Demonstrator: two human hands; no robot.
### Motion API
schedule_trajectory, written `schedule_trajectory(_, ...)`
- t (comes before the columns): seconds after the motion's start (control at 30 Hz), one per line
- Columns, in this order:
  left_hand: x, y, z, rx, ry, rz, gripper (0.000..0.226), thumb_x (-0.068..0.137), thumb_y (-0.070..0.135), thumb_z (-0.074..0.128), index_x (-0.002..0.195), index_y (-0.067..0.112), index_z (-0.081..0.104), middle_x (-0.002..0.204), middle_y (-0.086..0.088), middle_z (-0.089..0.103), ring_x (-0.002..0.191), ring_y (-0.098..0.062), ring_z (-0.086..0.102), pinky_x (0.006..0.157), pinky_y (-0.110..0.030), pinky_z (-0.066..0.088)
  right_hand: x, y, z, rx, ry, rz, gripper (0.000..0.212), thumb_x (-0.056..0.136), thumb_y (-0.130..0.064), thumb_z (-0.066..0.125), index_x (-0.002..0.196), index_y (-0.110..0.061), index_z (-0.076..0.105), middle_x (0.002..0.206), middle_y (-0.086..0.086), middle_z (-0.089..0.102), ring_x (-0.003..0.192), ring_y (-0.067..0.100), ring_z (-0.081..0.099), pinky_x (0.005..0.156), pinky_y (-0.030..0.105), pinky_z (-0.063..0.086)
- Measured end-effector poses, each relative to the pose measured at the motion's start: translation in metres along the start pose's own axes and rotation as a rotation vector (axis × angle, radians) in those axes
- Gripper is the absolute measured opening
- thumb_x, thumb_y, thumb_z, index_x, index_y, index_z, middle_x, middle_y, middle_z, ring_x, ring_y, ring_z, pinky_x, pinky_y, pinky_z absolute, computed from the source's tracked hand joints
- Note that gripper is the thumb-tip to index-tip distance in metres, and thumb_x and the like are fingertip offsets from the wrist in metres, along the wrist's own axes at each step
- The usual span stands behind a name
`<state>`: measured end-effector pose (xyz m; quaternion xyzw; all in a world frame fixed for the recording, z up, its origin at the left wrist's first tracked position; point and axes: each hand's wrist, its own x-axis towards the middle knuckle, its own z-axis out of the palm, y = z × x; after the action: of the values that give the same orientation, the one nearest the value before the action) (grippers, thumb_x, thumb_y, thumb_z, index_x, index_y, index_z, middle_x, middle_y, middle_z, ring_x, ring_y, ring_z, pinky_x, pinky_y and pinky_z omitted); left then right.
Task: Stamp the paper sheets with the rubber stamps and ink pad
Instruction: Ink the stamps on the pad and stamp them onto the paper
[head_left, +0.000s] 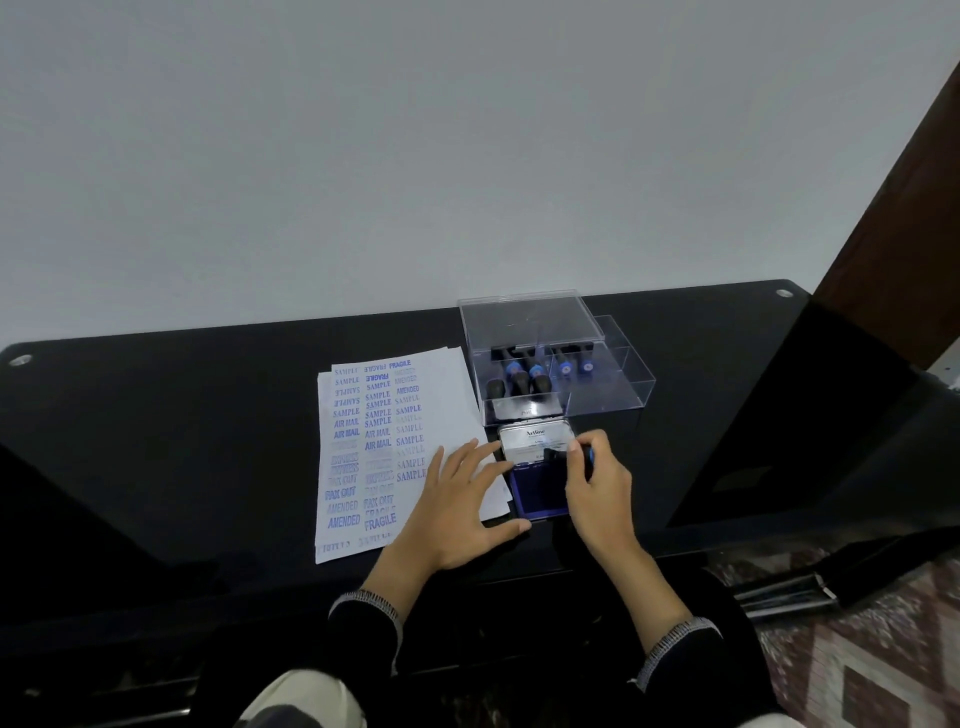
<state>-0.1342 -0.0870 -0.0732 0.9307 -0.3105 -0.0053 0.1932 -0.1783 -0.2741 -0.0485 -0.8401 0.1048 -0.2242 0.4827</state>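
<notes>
White paper sheets (447, 395) lie stacked on the black table, the top one covered with several blue stamp marks such as SAMPLE and FRAGILE. My left hand (457, 512) lies flat with spread fingers on the sheets' lower right corner, its thumb at the ink pad's near edge. The ink pad (537, 491) sits open right of the paper, its lid (535, 441) raised. My right hand (597, 486) grips a rubber stamp (553, 457) with a black and blue handle over the blue pad.
A clear plastic box (597, 395) stands behind the ink pad with several black and blue stamps (519, 376) inside, its lid (530, 319) propped up. The black table (208, 415) ends at the wall behind. A dark wooden door frame (893, 234) rises at the right.
</notes>
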Motion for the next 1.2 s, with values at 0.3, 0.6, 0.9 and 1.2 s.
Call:
schedule_trajectory(0.3,-0.002,0.001,0.005,-0.053,0.041,-0.033,0.076,0.082,0.079,0.041,0.146,0.042,0.029,0.157,0.016,0.025,0.147,-0.005,0.012,0.121,-0.03,-0.002,0.025,-0.01,-0.008,-0.527,-0.261,-0.188,0.015,0.099,-0.02,0.044,0.084,-0.018,0.041,0.067,-0.007,0.049,0.063,0.019,0.052,0.065,0.032,0.032)
schedule_trajectory(0.6,-0.004,0.003,0.004,-0.074,0.071,-0.016,0.073,0.084,0.076,0.043,0.146,0.04,0.033,0.155,0.017,0.029,0.146,-0.005,0.015,0.121,-0.028,0.0,0.024,-0.011,0.0,-0.663,-0.306,-0.299,0.008,0.099,-0.02,0.043,0.092,-0.017,0.04,0.08,-0.001,0.057,0.069,0.02,0.055,0.069,0.035,0.039)
schedule_trajectory(0.9,-0.014,-0.017,-0.034,-0.472,0.541,-0.388,0.022,0.099,0.023,0.052,0.117,0.027,0.064,0.123,0.013,0.061,0.118,-0.008,0.052,0.105,-0.034,0.041,0.022,-0.006,0.009,-0.753,-0.274,-0.299,0.008,0.099,-0.018,0.042,0.101,-0.012,0.047,0.082,0.004,0.062,0.072,0.025,0.059,0.064,0.032,0.031)
schedule_trajectory(1.2,-0.041,-0.101,-0.059,-0.128,0.549,-0.656,0.032,0.095,0.021,0.056,0.125,0.01,0.06,0.132,-0.008,0.058,0.135,-0.028,0.041,0.116,-0.048,0.027,0.017,-0.011,0.014,-0.851,-0.267,-0.257,0.008,0.092,-0.008,0.047,0.097,-0.014,0.045,0.072,-0.001,0.048,0.06,0.021,0.04,0.064,0.03,0.028)
